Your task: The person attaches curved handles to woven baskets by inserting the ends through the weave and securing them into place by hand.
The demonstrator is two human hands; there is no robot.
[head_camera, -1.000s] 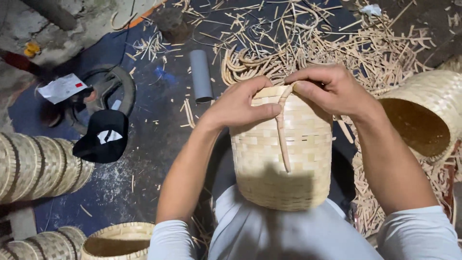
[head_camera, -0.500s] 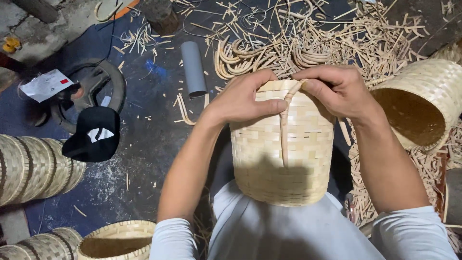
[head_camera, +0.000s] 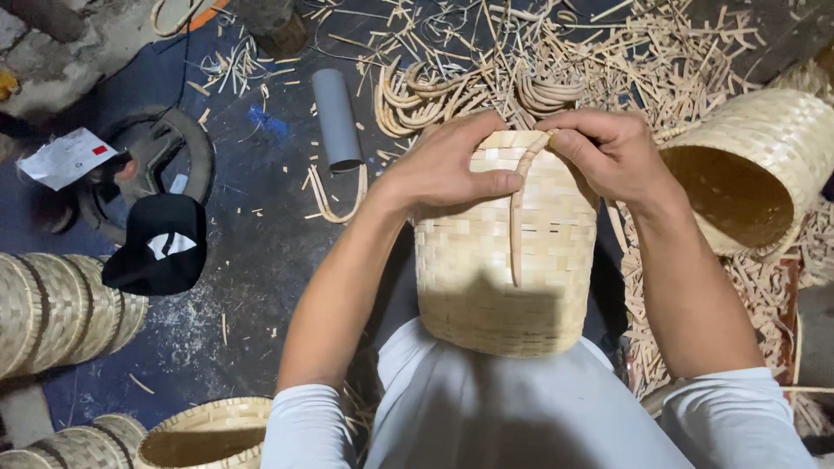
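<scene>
A woven bamboo basket (head_camera: 504,260) rests against my lap, lying with its far end pointing away from me. My left hand (head_camera: 447,165) grips that far end from the left, thumb laid across the weave. My right hand (head_camera: 608,152) pinches the top of a thin bamboo strip (head_camera: 517,217) at the same end. The strip runs down the middle of the basket's side.
Another woven basket (head_camera: 747,165) lies on its side at the right. Stacked baskets (head_camera: 52,313) sit at the left, one more basket (head_camera: 204,434) at the bottom left. On the dark floor lie a grey tube (head_camera: 337,117), a black cap (head_camera: 156,243), bent bamboo pieces (head_camera: 452,95) and many scraps.
The view has shifted slightly, so the basket and hands sit a little lower in frame. Both hands stay on the basket's far end with the strip still pinched.
</scene>
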